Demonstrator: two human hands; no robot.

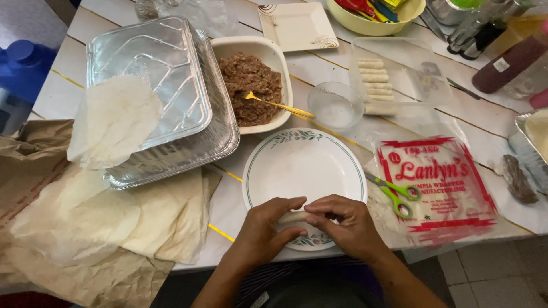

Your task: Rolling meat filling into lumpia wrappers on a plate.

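At table's near edge, over plate (302, 171), my left hand (264, 234) and right hand (349, 225) both pinch a roll (292, 217).

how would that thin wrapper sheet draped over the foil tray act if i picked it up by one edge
The wrapper sheet would likely flop and drape: it already sags over the foil tray edge. It looks translucent and papery, so probably very light and easily torn. Loose sheets below lie wrinkled, suggesting no stiffness.
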